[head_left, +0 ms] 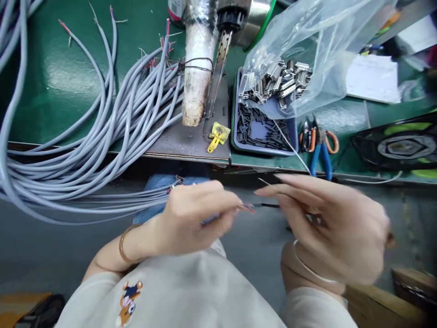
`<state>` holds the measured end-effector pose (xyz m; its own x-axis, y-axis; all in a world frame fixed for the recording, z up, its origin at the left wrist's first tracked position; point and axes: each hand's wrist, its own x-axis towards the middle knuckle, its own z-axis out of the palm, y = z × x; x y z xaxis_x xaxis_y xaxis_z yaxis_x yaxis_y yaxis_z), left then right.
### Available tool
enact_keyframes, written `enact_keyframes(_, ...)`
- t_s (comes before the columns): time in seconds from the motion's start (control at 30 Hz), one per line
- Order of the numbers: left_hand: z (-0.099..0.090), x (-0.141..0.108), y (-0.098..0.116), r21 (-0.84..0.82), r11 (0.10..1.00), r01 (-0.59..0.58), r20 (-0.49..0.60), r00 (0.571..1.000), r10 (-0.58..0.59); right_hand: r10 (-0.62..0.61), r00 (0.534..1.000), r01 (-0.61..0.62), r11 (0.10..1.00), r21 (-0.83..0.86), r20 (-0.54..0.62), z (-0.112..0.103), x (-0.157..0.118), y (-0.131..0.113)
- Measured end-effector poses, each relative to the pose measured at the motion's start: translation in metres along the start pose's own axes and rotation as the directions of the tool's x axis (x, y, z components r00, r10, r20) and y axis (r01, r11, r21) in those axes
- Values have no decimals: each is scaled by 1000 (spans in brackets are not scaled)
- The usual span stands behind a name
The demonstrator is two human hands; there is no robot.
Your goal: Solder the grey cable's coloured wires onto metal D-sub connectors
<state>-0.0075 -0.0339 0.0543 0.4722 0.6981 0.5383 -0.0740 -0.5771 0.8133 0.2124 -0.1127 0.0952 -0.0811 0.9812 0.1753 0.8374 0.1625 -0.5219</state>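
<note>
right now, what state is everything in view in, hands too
Left hand: closed, pinching coloured wire ends
Right hand: half closed, blurred, exact grip unclear
Grey cables: loosely bunched, upper ends stripped
Blue tray: front uncovered, black tubes inside
Plastic bag: crumpled, holding metal parts
Blue-handled pliers: handles spread
White nozzle: browned at the tip

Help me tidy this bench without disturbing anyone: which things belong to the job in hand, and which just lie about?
Likely the job's: coloured wire ends in the left hand, black piece by the right hand, grey cables, short black pieces.

Apparently just lying about: papers, yellow clip.
</note>
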Motion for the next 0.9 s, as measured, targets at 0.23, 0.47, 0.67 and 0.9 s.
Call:
enact_keyframes(0.23, 19, -8, -11, -271, 952, 145, 145, 983, -109, 24, 998, 25, 666, -745, 54, -22, 64, 74)
enact_keyframes(0.47, 2, -22, -50, -761, 393, 516, 32, 635, -772, 168, 932, -317, 808, -497, -321, 11, 161, 121)
enact_keyframes(0.67, -2, -26, -57, -796, 328, 508, 38, 583, -812, 217, 940, -299, 896, -327, -264, 47, 217, 150)
enact_keyframes(0.9, -4, -26, -58, -782, 331, 528, 40, 573, -819, 74, 897, -171, 967, -188, -435, 28, 176, 138)
